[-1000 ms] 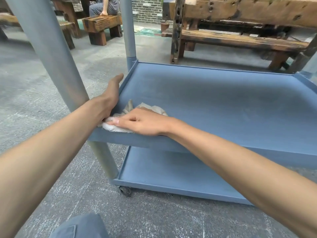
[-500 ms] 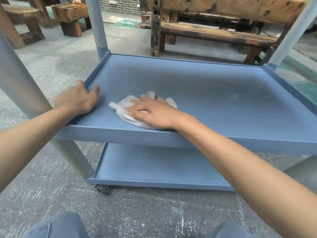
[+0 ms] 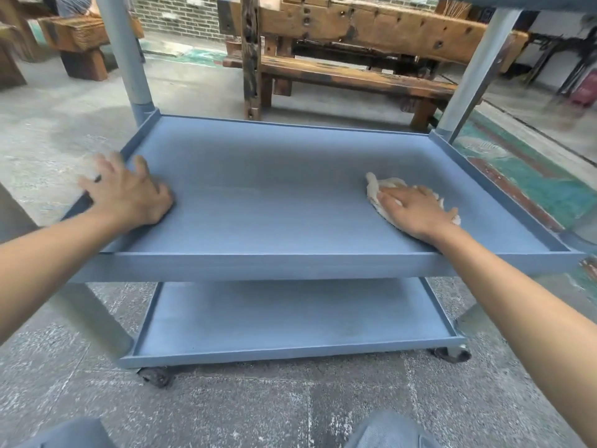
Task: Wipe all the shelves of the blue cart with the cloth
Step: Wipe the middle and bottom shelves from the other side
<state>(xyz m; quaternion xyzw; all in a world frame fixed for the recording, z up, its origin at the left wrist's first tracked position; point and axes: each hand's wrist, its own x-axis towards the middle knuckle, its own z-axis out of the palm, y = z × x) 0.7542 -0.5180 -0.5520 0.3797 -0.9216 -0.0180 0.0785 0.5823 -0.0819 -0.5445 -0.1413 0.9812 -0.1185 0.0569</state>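
The blue cart's middle shelf fills the centre of the head view, with the bottom shelf below it. A crumpled white cloth lies on the right part of the middle shelf. My right hand presses flat on top of the cloth. My left hand rests over the shelf's left rim, fingers spread and holding nothing. The underside of the top shelf shows at the upper right edge.
Grey cart posts rise at the back left and back right. A heavy wooden bench stands just behind the cart. Castor wheels sit on the stone floor. My knees are at the bottom edge.
My right hand has slid the cloth from the shelf's near left corner across to its right side. My left hand stayed at the left rim, and the view shifted right.
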